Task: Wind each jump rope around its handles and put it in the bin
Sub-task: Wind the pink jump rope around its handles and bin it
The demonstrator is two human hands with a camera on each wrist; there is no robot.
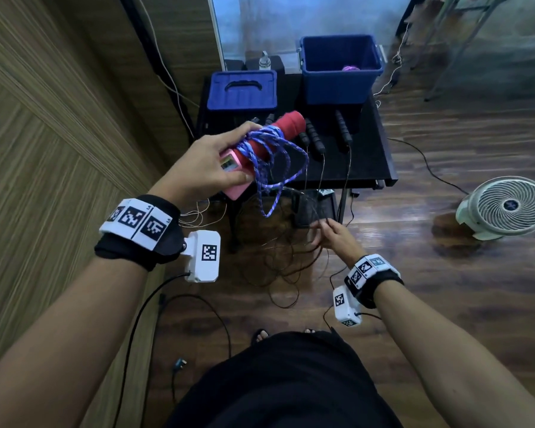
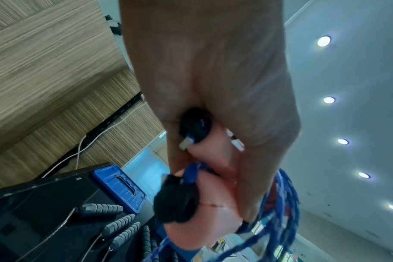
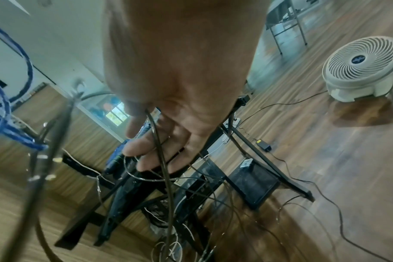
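Note:
My left hand (image 1: 204, 163) grips the two pink-and-red handles (image 1: 278, 131) of a jump rope, held together above the black table (image 1: 371, 156). Its blue braided cord (image 1: 269, 168) is looped loosely round them, with slack hanging below. The left wrist view shows the handles' black end caps (image 2: 175, 207) and blue cord (image 2: 280, 198) under my palm. My right hand (image 1: 329, 234) is low in front of the table, fingers relaxed among thin dark cords (image 3: 162, 159) that hang from the black-handled ropes (image 1: 314, 135). The open blue bin (image 1: 340, 69) holds a purple bundle (image 1: 351, 68).
A blue bin lid (image 1: 241, 91) lies at the table's back left, a bottle (image 1: 264, 60) behind it. A white floor fan (image 1: 507, 206) stands right. Thin cords and cables tangle on the wooden floor (image 1: 291, 273). A wood-panelled wall (image 1: 59, 118) runs along the left.

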